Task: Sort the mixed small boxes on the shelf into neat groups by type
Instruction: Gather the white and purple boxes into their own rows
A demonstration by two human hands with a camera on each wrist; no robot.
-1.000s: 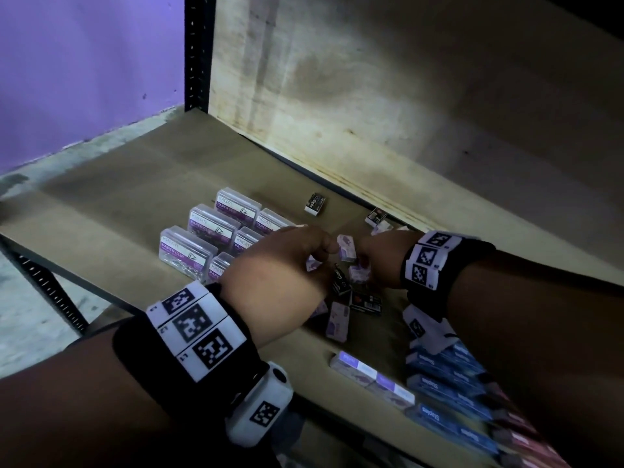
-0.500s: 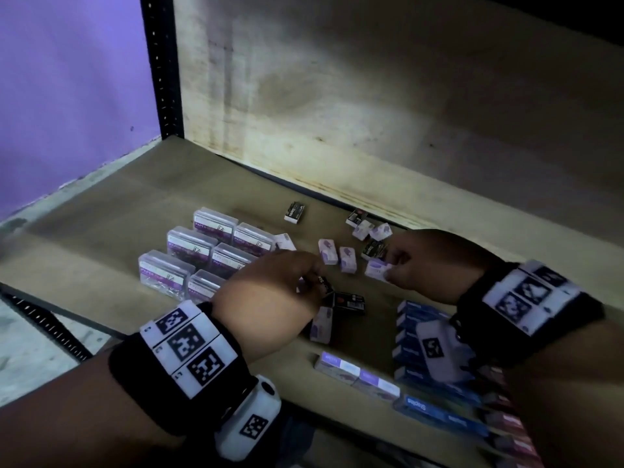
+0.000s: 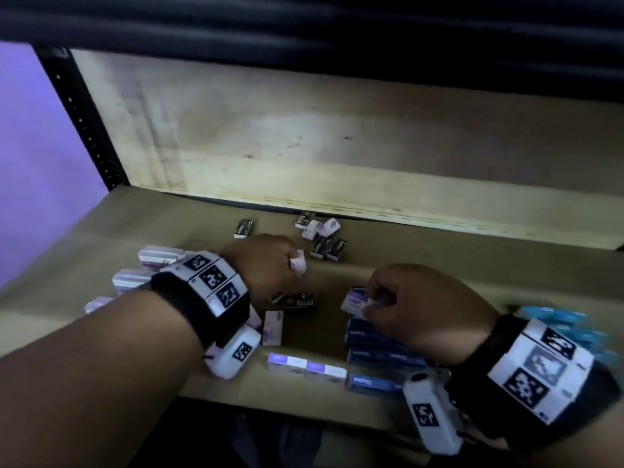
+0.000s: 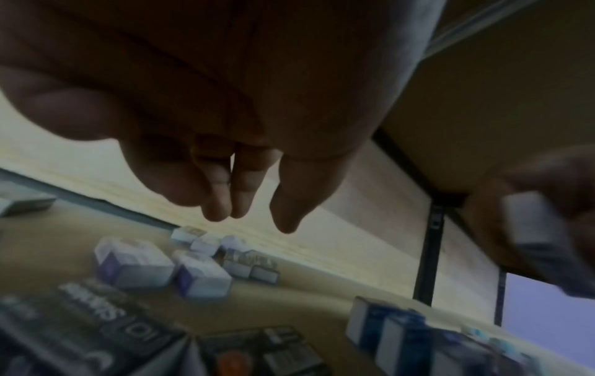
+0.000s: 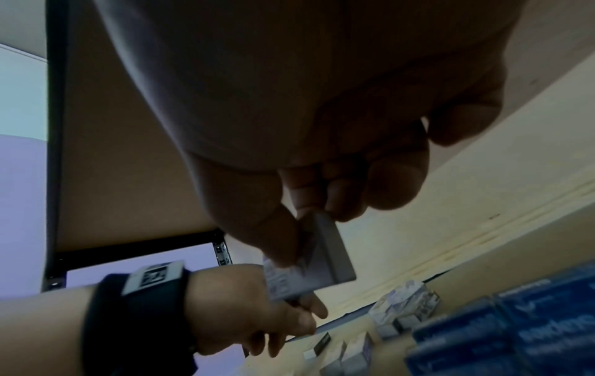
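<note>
Looking down from the head view, the wooden shelf (image 3: 422, 261) carries small boxes scattered over its board, and the stack of blue boxes (image 3: 378, 342) near its front edge serves as the landmark. Right above that stack the right hand (image 3: 417, 309) pinches a small white-and-purple box (image 3: 354, 300) between thumb and curled fingers, lifted off the shelf. Left of the blue boxes the left hand (image 3: 266, 265) hovers with its fingers curled around another small white box (image 3: 299, 263). A black box (image 3: 300, 300) lies flat between the two hands, a loose cluster of black and white boxes (image 3: 322, 236) sits behind the stack by the back board, a row of clear-lidded boxes (image 3: 148, 268) lies far left of it, and two purple-and-white boxes (image 3: 305, 364) lie just left of its front end. In the left wrist view the left hand's fingers (image 4: 240, 188) hang downward, loosely bent; whether they hold anything cannot be told here, and two white-and-purple boxes (image 4: 161, 269) rest on the board below, left of the blurred blue boxes (image 4: 428, 343). In the right wrist view the right hand's thumb and fingertips (image 5: 344, 201) clamp the small box (image 5: 309, 264) by its top edge, above and left of the blue boxes (image 5: 502, 330).
</note>
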